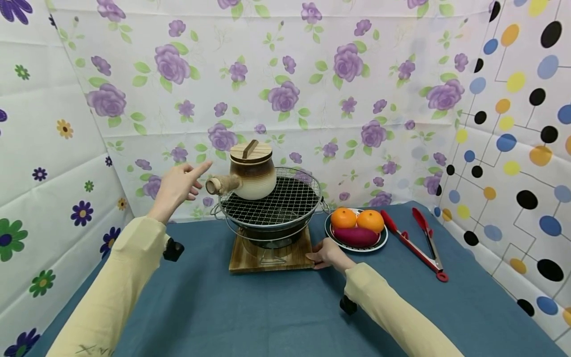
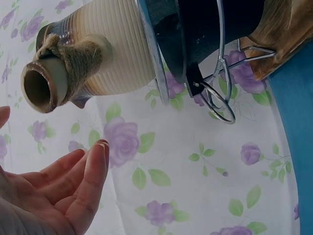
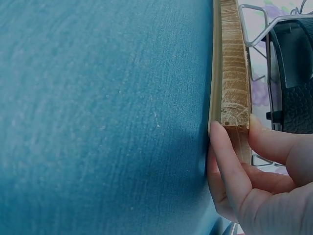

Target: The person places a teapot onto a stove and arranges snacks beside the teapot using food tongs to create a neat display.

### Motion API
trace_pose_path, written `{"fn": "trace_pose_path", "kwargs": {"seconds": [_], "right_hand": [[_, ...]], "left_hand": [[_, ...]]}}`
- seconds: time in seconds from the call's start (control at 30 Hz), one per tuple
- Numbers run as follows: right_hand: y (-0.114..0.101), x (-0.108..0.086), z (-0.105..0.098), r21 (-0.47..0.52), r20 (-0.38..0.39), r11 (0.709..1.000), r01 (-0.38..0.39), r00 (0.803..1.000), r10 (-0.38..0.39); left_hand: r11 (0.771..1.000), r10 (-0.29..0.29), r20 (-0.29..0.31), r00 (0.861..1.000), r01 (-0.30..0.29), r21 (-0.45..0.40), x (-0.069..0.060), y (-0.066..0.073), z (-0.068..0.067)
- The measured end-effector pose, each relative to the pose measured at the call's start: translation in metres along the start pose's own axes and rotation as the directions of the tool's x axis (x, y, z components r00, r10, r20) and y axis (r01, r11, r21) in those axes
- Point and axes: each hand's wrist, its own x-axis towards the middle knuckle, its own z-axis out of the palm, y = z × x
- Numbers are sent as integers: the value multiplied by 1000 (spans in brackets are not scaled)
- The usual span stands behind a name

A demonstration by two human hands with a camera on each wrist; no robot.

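A teapot-like clay pot (image 1: 253,178) with a wooden lid and a twine-wrapped handle (image 2: 80,66) stands on the wire mesh of a round grill (image 1: 285,203). Under the grill is a square wooden board (image 1: 254,259). My left hand (image 1: 177,187) is in the air left of the handle, not touching it, its fingers loosely bent and apart in the left wrist view (image 2: 58,193). With thumb and fingers, my right hand (image 1: 329,255) pinches the board's front right corner; in the right wrist view the thumb is on top of the board edge (image 3: 235,88).
Right of the grill, a plate (image 1: 362,249) holds two oranges (image 1: 370,221) and a purple sweet potato (image 1: 355,237). Red-handled tongs (image 1: 417,250) lie spread open farther right. Patterned cloth walls (image 1: 312,99) stand behind and at both sides of the blue tabletop (image 1: 250,312).
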Motion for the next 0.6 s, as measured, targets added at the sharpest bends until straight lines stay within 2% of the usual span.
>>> {"fn": "trace_pose_path", "kwargs": {"seconds": [0.2,0.33,0.6], "right_hand": [[-1,-1,0,3,8,1000,9,1000,-9],[-1,-1,0,4,5,1000,11,1000,-11],[-2,-4,0,11,5,1000,16,1000,-16]], "left_hand": [[999,-12,-41,999,10,-53,-2,-10,-4],[998,-19,-57,998,16,-54,-2,-17,-5],[999,-23,12,1000,24,-45,-10,-37,-1]]}}
